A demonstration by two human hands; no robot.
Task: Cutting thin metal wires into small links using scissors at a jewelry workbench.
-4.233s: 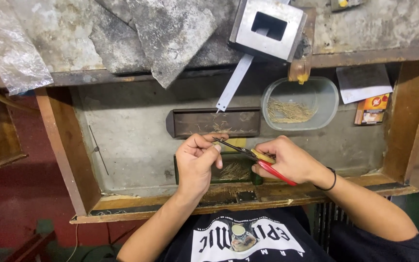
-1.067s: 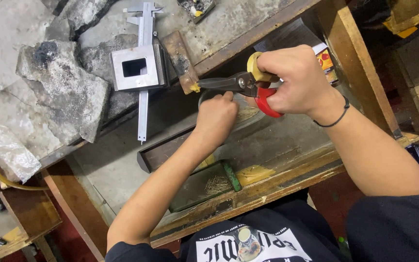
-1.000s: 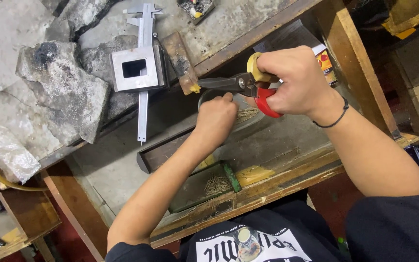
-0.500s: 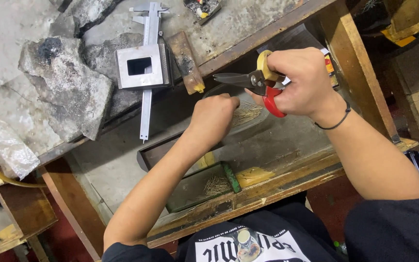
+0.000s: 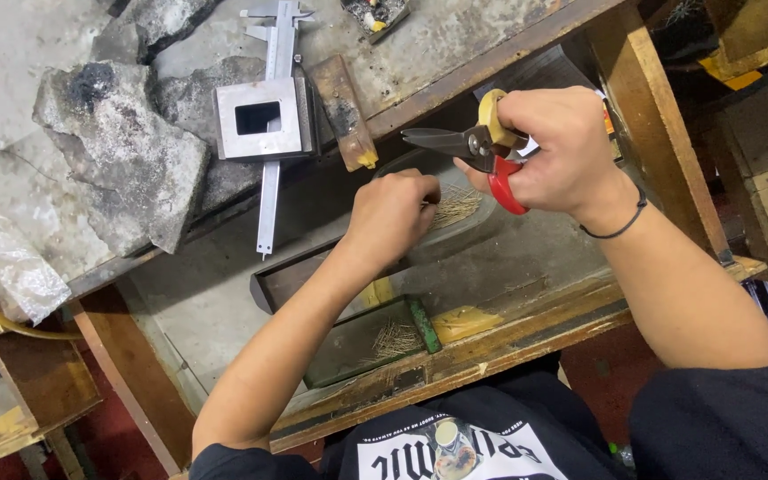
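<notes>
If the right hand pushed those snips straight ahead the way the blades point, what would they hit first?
The right hand aims the snips leftward. The first thing on that line looks to be the rusty flat bar with a yellow tip, then the square steel block; relative heights are unclear.

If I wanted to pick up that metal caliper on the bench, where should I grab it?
Probably the caliper's long bare beam, the end that overhangs the bench edge, pinched across its narrow width from above. The square metal block sits over its middle, and the jaws at the far end are pointed.

Two hands (image 5: 455,191), one pair of snips (image 5: 473,147), one caliper (image 5: 273,133), two trays (image 5: 357,342).
</notes>
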